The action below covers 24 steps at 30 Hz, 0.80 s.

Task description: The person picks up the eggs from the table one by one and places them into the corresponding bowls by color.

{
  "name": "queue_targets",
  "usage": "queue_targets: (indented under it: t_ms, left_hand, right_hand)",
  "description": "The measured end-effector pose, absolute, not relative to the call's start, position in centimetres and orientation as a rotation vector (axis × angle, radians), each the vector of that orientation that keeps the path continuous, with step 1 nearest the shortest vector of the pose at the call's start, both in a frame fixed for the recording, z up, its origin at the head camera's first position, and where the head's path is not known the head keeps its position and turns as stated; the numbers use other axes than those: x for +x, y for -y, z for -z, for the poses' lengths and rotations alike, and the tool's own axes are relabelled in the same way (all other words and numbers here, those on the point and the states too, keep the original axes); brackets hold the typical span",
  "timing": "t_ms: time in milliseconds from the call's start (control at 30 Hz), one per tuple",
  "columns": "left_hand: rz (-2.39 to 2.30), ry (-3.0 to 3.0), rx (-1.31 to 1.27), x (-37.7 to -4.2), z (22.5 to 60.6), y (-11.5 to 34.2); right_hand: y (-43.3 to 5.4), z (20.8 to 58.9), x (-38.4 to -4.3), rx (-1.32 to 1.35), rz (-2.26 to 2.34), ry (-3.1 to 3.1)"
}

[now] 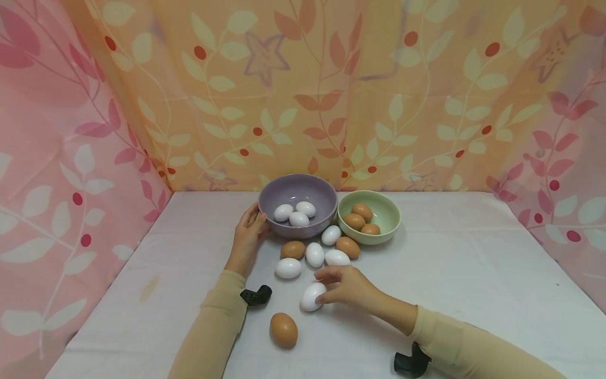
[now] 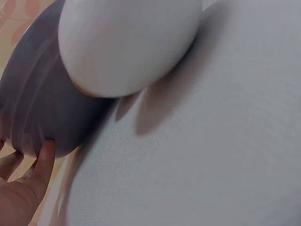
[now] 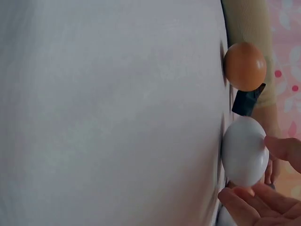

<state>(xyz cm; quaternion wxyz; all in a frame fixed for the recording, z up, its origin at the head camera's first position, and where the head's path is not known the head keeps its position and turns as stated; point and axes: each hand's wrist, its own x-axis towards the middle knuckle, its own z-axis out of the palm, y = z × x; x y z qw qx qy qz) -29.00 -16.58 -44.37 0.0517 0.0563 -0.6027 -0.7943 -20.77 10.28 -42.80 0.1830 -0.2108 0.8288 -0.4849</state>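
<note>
My left hand (image 1: 247, 234) rests against the left outer side of a purple bowl (image 1: 326, 210) holding white eggs (image 1: 299, 219). In the left wrist view, fingertips (image 2: 48, 147) touch the bowl's outer wall (image 2: 56, 113). Spread around a white egg (image 1: 311, 298) on the table is my right hand (image 1: 352, 287). Its thumb (image 3: 282, 149) is right at this egg (image 3: 244, 150) in the right wrist view, with the other fingers close by its end. Nearer the front lies a brown egg (image 1: 284, 330).
A green bowl (image 1: 390, 218) with brown eggs (image 1: 362, 212) stands beside the purple one. Before the bowls lie several loose eggs, such as a brown egg (image 1: 347, 247) and a white egg (image 1: 288, 268). A patterned curtain (image 1: 265, 105) hangs behind the table (image 1: 450, 252).
</note>
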Motion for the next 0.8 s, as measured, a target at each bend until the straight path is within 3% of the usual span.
queue_targets:
  t_ms: [467,800]
  left_hand:
    - [2.420,1.823,0.197,-29.1,44.3,16.5]
    - [2.415,1.825,0.188,-29.1,44.4,16.6]
  right_hand:
    - [-9.4,42.7,-20.8,-0.648,1.308,-2.353]
    - [-8.8,39.8,-22.6,-0.618,1.302,-2.538]
